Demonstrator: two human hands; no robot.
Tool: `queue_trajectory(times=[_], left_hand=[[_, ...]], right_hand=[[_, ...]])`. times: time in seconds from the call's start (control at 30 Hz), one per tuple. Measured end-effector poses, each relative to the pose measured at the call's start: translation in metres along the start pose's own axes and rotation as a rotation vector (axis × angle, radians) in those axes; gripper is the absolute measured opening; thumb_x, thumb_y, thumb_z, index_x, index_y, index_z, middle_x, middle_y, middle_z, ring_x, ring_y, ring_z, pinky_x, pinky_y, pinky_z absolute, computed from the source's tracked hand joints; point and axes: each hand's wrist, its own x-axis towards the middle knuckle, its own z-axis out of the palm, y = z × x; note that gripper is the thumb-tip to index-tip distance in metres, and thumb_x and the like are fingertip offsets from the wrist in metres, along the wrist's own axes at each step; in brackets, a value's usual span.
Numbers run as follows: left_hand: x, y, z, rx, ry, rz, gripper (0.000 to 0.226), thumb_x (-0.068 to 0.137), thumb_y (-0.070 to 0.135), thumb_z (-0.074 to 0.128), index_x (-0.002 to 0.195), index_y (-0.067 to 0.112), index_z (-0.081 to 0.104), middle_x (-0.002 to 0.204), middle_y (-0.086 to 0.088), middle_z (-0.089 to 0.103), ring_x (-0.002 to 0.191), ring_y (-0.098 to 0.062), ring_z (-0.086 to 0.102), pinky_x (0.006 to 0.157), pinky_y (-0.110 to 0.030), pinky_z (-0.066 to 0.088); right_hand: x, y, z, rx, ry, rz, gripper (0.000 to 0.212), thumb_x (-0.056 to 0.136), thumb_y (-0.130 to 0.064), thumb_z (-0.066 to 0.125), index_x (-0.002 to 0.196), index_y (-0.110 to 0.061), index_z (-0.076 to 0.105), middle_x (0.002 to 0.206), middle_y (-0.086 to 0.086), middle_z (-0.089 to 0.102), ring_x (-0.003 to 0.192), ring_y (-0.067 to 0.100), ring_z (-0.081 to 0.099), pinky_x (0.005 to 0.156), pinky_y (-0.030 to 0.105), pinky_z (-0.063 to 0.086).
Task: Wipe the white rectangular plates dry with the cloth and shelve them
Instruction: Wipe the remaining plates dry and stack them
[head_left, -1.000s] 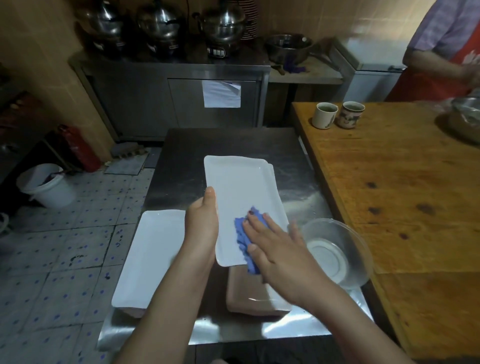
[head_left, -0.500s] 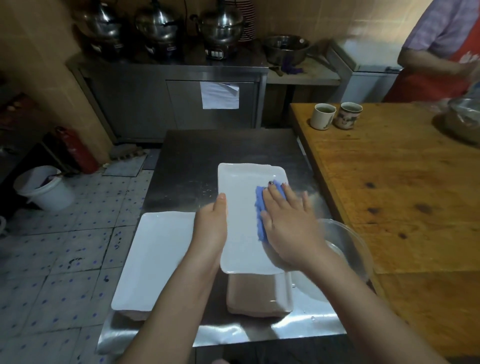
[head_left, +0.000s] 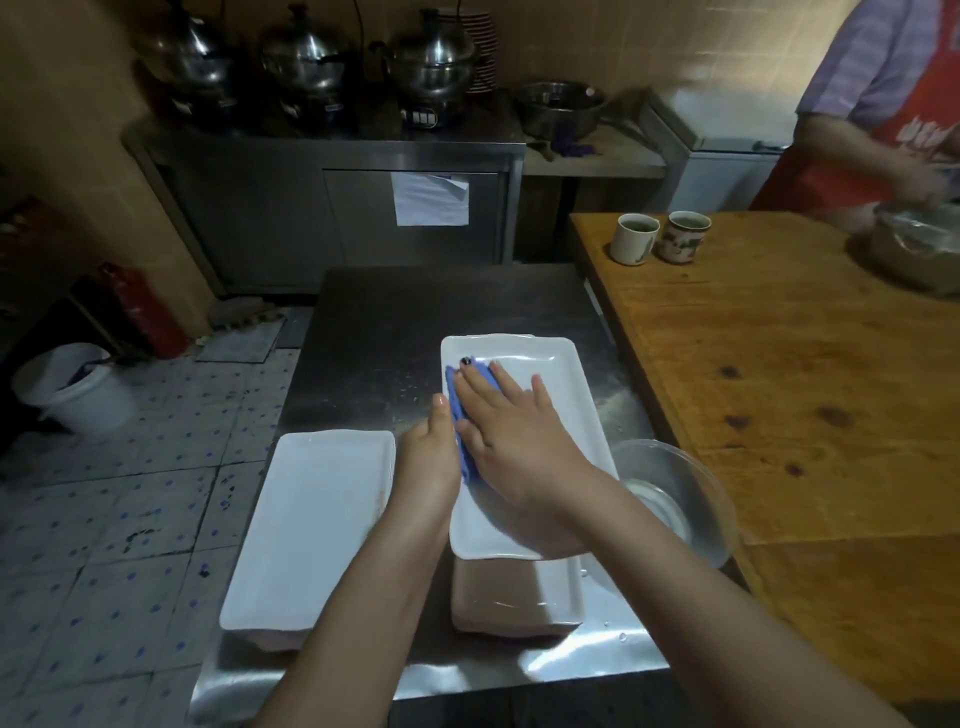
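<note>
A white rectangular plate (head_left: 558, 395) is held above the steel table (head_left: 415, 312). My left hand (head_left: 428, 462) grips its left edge, thumb on top. My right hand (head_left: 511, 441) lies flat, fingers straight, pressing a blue cloth (head_left: 460, 410) onto the plate's far left part. Most of the cloth is hidden under the palm. Another white plate (head_left: 311, 525) lies at the table's front left. Under the held plate lies another plate (head_left: 519, 597), which looks pinkish.
A clear glass bowl (head_left: 680, 493) holding a white dish sits at the table's right edge. A wooden table (head_left: 779, 389) to the right carries two mugs (head_left: 660, 236). A person in a red apron (head_left: 883, 119) works at a bowl there. A white bucket (head_left: 78, 389) stands on the floor.
My right hand has slid the cloth from the plate's near end toward its far end, then to the far left corner. The plate has tipped flatter and shifted slightly right.
</note>
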Motion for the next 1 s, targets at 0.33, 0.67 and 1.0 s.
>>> queue_trajectory(times=[0.33,0.67,1.0], left_hand=[[0.001,-0.005,-0.011,-0.054,-0.025,0.049,0.034,0.1,0.036,0.037,0.091,0.014,0.061,0.083,-0.004,0.062,0.067,-0.013,0.059,0.055,-0.021,0.042],[0.012,-0.007,-0.011,-0.2,0.092,0.062,0.038,0.098,0.033,0.042,0.075,0.013,0.064,0.085,-0.008,0.069,0.08,-0.026,0.066,0.073,-0.033,0.05],[0.021,-0.004,-0.018,-0.196,0.092,0.086,0.038,0.099,0.036,0.041,0.074,0.016,0.061,0.08,-0.006,0.067,0.071,-0.021,0.063,0.067,-0.028,0.048]], right_hand=[[0.027,0.026,-0.007,-0.214,0.12,0.059,0.051,0.103,-0.039,0.014,0.152,-0.03,0.003,0.16,-0.011,-0.004,0.147,0.017,-0.011,0.112,0.045,-0.017],[-0.009,-0.008,0.011,0.073,0.11,0.293,0.053,0.103,-0.03,0.015,0.152,-0.015,0.0,0.16,0.001,-0.009,0.147,0.021,-0.011,0.117,0.041,-0.005],[-0.051,-0.013,0.016,0.063,-0.007,0.091,0.053,0.099,-0.039,0.002,0.151,-0.031,-0.007,0.157,-0.016,-0.016,0.144,0.008,-0.018,0.11,0.033,-0.018]])
